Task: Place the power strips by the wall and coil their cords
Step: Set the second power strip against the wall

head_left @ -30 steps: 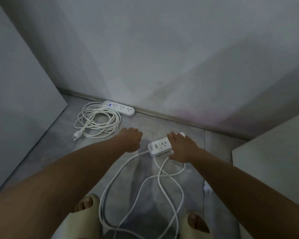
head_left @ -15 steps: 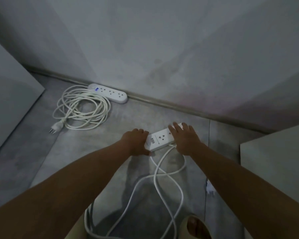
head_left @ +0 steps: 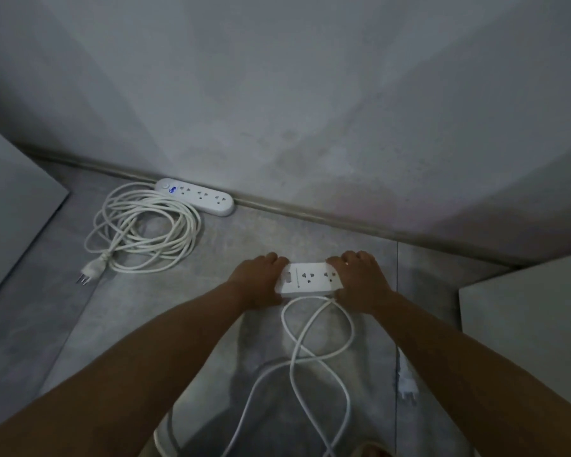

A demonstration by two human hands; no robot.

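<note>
Both hands on the near power strip (head_left: pixel 307 279) right now. Left hand (head_left: pixel 256 280) clamps its left end, fingers curled over the far edge. Right hand (head_left: pixel 360 282) does the same on the rt end, covering that end. Hands apart, strip between them, sockets facing up. Resting on the floor (head_left: pixel 211 265) or held just off it? Can't tell. It's mid-floor, short of the wall (head_left: pixel 277 94), w/ a bare stretch of floor between it and the baseboard (head_left: pixel 310 216).

Its loose cord (head_left: pixel 299 357) comes out on the near side by the rt hand. It swings into a loop, crosses itself, then runs down betw. the forearms and off the bottom edge. Not coiled yet.

Over on the left sits the far power strip (head_left: pixel 195 196), flat on the floor, tight against the baseboard, small blue light lit near its left end. The coiled cord (head_left: pixel 193 227) lies in a rough round bundle just beside it, on the near-left side. The plug (head_left: pixel 93 270) rests at the coil's near-left edge, prongs pointing outward.

Far left there's a flat grey panel (head_left: pixel 10 199). On the rt, a pale cabinet (head_left: pixel 524 324). Small pale thing on the floor by the rt forearm, too blurred to tell.
</note>
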